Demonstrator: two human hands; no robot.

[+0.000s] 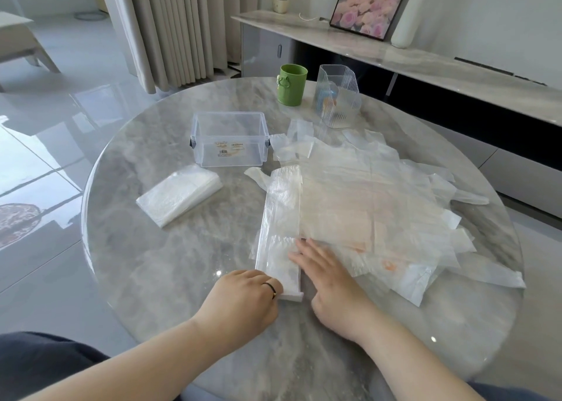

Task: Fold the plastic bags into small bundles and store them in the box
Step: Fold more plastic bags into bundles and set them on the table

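A clear plastic bag folded into a long narrow strip (281,218) lies on the round marble table (182,279), running away from me. My left hand (243,297) pinches the strip's near end, which is turned up into a small fold. Just to its right, my right hand (325,276) lies flat, fingers straight, pressing the strip's near part. A heap of flat clear bags (380,200) spreads right of the strip. The clear storage box (229,139) stands open beyond it, and I see nothing inside.
A folded stack of clear bags (179,193) lies left of the strip. A green cup (292,84) and a ribbed clear holder (337,99) stand at the table's far side. A long sideboard (425,63) runs behind at right.
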